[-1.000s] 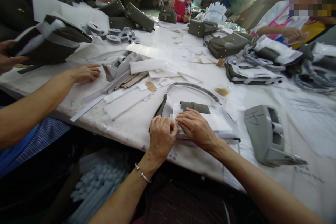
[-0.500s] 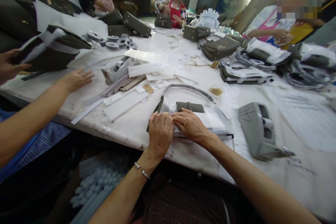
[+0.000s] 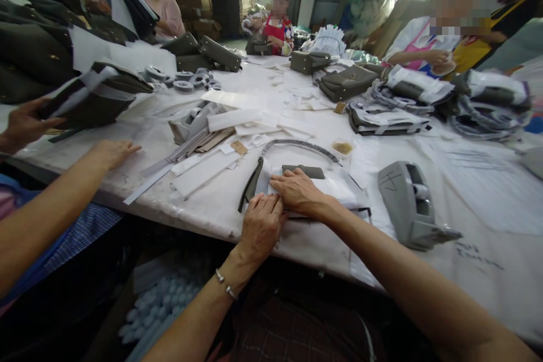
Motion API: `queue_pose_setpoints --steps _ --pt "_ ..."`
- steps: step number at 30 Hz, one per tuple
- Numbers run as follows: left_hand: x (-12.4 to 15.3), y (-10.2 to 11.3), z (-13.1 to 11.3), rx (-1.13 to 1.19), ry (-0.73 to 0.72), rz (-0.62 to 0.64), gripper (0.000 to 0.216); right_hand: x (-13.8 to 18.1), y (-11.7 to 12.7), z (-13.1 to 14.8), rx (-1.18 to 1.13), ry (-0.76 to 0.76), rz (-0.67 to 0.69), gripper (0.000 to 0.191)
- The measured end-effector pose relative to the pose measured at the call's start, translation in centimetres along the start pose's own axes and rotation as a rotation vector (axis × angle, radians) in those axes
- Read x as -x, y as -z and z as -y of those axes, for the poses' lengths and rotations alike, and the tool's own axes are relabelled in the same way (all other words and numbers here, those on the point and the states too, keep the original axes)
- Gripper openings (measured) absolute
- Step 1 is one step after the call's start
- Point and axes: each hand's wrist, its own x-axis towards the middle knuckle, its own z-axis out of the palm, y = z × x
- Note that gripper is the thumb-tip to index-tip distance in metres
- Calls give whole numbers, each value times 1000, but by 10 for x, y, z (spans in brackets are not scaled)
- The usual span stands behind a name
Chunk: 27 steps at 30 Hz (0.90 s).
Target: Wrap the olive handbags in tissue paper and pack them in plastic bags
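Note:
A dark olive handbag [image 3: 251,184] lies at the near table edge, partly covered with white wrapping paper [image 3: 339,191]. Its long handle [image 3: 303,144], wrapped in clear film, arches away behind it. My left hand [image 3: 262,219], with a metal bangle on the wrist, has its fingers bent over the bag's near edge; the thumb is hidden. Flat on the paper, just above and right of it, rests my right hand [image 3: 299,191], fingers extended. Between the hands the paper's edge is hidden. A small olive flap [image 3: 311,172] shows beyond my right hand.
At right stands a grey tape dispenser [image 3: 405,201]. White paper strips [image 3: 203,172] lie left of the bag, a small dish [image 3: 342,147] behind it. Wrapped bags [image 3: 388,119] are heaped at far right. A co-worker's hands [image 3: 112,154] reach in from the left; other people sit across the table.
My right hand has shifted left over the paper, and my left hand has slid lower to the bag's near edge. The co-worker's hand at left has drawn nearer. The view has tilted slightly.

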Motion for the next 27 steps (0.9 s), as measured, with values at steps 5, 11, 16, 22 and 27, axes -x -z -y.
queue_pose_setpoints --steps 5,11,16,22,27 --pt "-1 -1 2 6 5 -9 19 -23 13 3 -98 -195 56 21" --pt "6 -7 6 66 -14 -57 25 5 26 -25 -447 -383 -226 34" --pt "7 -11 10 97 -22 -74 23 108 47 -69 -561 -629 -391 31" --pt "5 -12 15 114 -63 -90 24 244 54 -119 -332 -1117 -530 34" --pt "2 -14 21 120 -109 -94 23 285 29 -133 -559 -1376 -500 29"
